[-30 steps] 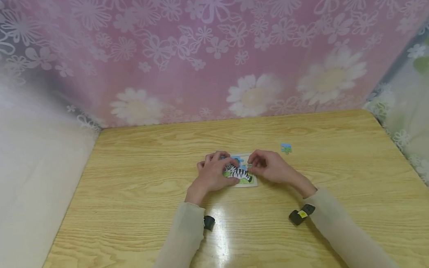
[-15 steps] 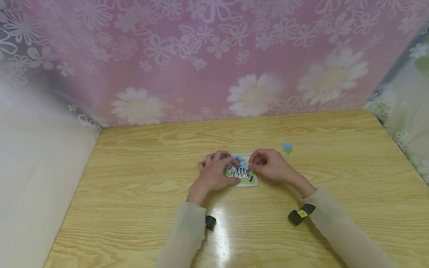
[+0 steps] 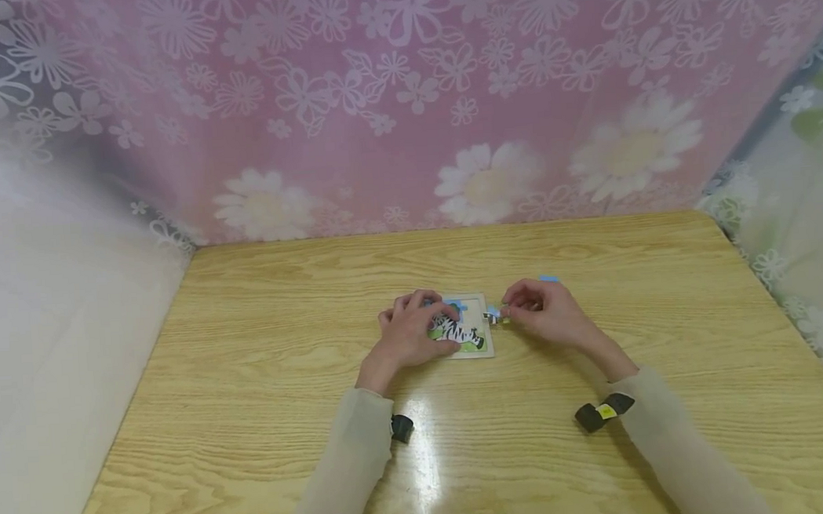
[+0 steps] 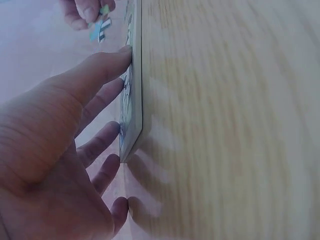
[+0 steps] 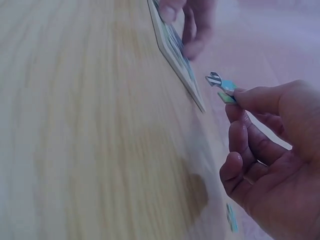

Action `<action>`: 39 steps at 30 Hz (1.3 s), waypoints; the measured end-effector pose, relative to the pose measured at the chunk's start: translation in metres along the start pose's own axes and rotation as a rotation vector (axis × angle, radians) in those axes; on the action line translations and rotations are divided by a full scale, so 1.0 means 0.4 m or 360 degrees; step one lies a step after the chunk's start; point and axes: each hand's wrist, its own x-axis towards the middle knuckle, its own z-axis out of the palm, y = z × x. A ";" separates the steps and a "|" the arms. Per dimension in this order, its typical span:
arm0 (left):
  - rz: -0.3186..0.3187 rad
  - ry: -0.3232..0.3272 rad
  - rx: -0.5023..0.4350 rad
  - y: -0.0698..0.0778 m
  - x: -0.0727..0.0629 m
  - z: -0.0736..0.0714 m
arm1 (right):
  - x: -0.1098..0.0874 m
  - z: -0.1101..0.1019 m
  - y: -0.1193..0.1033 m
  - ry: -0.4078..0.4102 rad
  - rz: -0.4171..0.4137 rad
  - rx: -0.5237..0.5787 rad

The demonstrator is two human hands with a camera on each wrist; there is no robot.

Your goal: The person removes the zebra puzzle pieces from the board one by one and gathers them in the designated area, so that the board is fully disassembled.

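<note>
Seen from the head camera, the left hand (image 3: 407,333) lies spread over the left part of the zebra puzzle board (image 3: 475,342) at the middle of the wooden worktop (image 3: 250,393), fingers fairly straight and covering much of the picture. Just right of the board's edge, the right hand (image 3: 552,313) pinches a small puzzle piece (image 3: 494,315) at its fingertips, clear of the board. Behind that hand a blue loose piece (image 3: 549,278) peeks out, mostly hidden by the knuckles. Black wrist cameras show at both sleeves.

Over to the left wrist view: the board (image 4: 134,95) is edge-on, so its picture is barely readable. Straight fingers (image 4: 100,75) press against its face and rim. At the top, cut off by the frame, the other hand (image 4: 85,10) holds the striped piece (image 4: 99,29).

Right wrist view now: thumb and forefinger grip the piece (image 5: 220,84), black stripes and blue visible, near the board's corner (image 5: 185,75) but not touching. The left hand's fingertips (image 5: 192,30) sit blurred up top. The loose piece (image 5: 231,218) lies low, partly behind the palm.
</note>
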 end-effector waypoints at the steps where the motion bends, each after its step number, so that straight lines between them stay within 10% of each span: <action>1: 0.0003 0.0000 0.0002 0.000 0.000 0.000 | -0.003 -0.009 0.006 0.0014 0.0001 -0.0013; 19: 0.0076 -0.0037 0.0006 -0.018 -0.009 -0.007 | -0.039 -0.179 0.107 0.0183 0.0058 -0.0154; 39: 0.0063 -0.0044 -0.0030 -0.028 -0.005 -0.011 | -0.026 -0.247 0.174 0.0243 0.0145 -0.0341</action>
